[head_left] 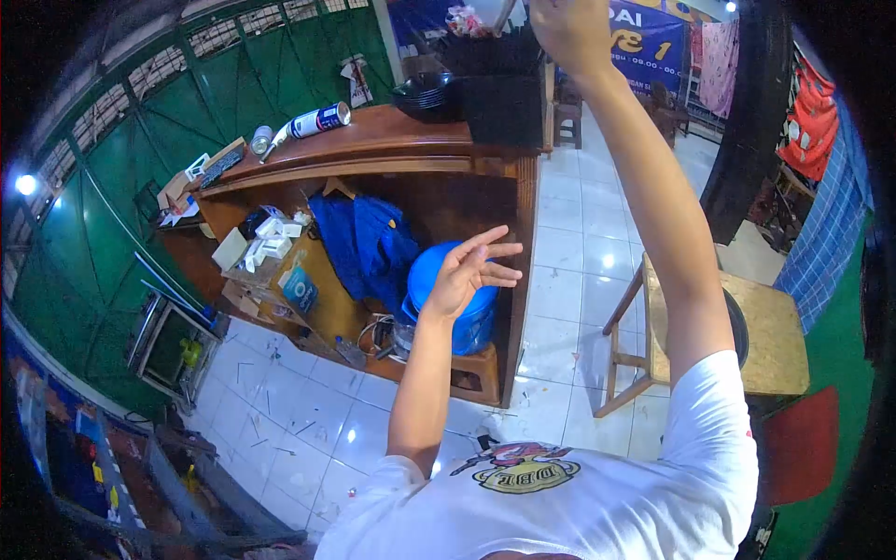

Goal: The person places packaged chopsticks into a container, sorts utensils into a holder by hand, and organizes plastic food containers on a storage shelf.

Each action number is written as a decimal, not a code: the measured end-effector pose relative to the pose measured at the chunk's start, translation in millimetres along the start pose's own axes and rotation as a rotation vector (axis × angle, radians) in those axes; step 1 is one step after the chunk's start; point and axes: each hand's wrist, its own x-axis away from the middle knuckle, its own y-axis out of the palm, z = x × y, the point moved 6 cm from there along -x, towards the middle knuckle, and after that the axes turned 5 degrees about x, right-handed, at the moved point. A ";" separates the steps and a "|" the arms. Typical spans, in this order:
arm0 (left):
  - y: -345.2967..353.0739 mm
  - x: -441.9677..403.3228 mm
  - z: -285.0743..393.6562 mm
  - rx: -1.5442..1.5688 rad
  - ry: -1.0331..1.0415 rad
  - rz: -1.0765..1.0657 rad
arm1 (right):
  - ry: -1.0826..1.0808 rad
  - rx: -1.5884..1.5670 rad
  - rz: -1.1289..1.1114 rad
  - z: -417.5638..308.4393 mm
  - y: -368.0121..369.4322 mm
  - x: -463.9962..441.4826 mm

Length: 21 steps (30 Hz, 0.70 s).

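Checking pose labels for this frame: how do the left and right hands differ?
Pose: the left hand is open with fingers spread; the right hand looks curled, but the frame edge crops it, so its grip is unclear.
Position: the left hand shows mid-frame, overlapping the blue bucket in view; the right hand is at the top edge.
Visibility: the left hand shows whole; the right is cut off.
Shared: both are ungloved.

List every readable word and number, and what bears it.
"DAI", start hidden: blue banner
"VE 1": same banner
"09.00": same banner, smaller line
"DBE", probably: white shirt
Too small or blurred: the banner's lowest line, blue-and-white can, blue packet.
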 end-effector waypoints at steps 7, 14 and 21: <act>-12.0 13.7 6.2 0.004 0.016 0.035 | 0.039 0.250 -0.351 20.6 49.8 19.8; -21.8 19.7 9.0 -0.008 0.011 0.059 | 0.036 0.341 -0.621 4.4 53.6 25.1; -32.3 25.1 3.3 -0.027 -0.010 0.096 | -0.057 0.600 -0.634 -13.4 45.2 42.2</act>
